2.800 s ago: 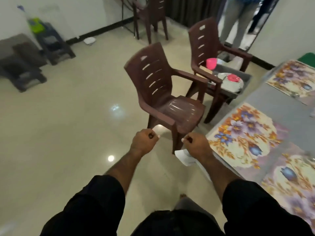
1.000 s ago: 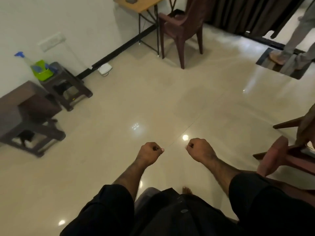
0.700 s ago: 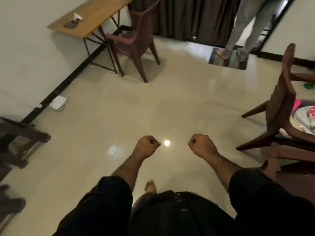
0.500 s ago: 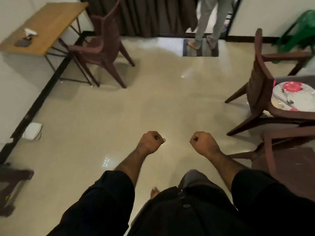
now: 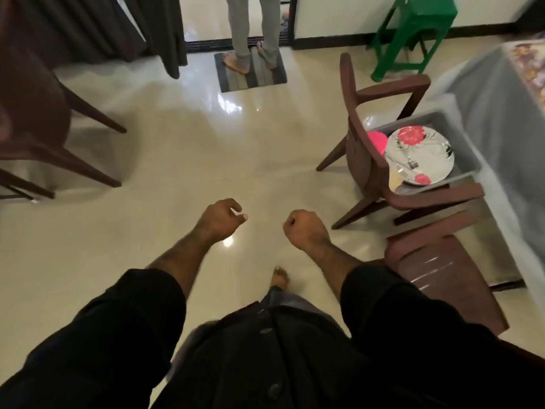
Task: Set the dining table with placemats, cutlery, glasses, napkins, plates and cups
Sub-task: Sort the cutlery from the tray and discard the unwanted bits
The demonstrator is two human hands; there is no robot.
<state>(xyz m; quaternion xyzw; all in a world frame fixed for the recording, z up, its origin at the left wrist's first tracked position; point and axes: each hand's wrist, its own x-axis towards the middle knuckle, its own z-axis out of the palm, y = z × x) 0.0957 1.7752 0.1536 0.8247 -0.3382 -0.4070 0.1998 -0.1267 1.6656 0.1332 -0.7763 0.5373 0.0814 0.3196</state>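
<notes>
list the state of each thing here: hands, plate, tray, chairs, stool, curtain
left hand: loosely curled, holds nothing
right hand: fisted, holds nothing
plate: flat in the tray, cutlery on it
tray: resting on a chair seat
near chair: upright, seat bare
stool: upright on the floor
curtain: hanging, drawn aside from the doorway

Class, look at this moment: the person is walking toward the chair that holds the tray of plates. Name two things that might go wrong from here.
1. The tray sits on a chair seat, and its near corner seems to overhang; bumping the chair might tip the plates.
2. Another chair stands close by the right hand, and the glossy floor meets a bare foot: a trip or slip seems possible.
</notes>
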